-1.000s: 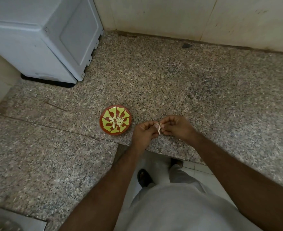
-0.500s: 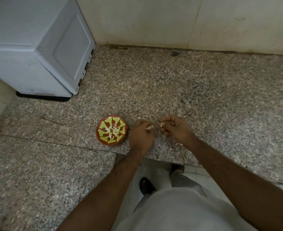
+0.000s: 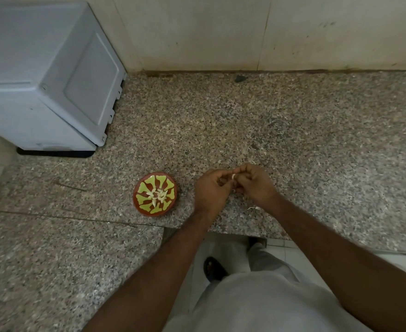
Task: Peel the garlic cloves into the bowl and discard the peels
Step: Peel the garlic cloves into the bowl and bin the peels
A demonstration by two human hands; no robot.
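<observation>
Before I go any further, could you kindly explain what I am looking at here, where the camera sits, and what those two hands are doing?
There is no machine: a person wears a wide-angle camera on the head, so the picture looks forward and down at their own arms. The left hand and right hand meet over a speckled granite counter, their fingers pinching a small pale garlic clove between them. To the left stands a red and green bowl with several peeled cloves inside. A pale scrap, probably peel, lies by the right wrist. A grey-white appliance stands in the far left corner.
</observation>
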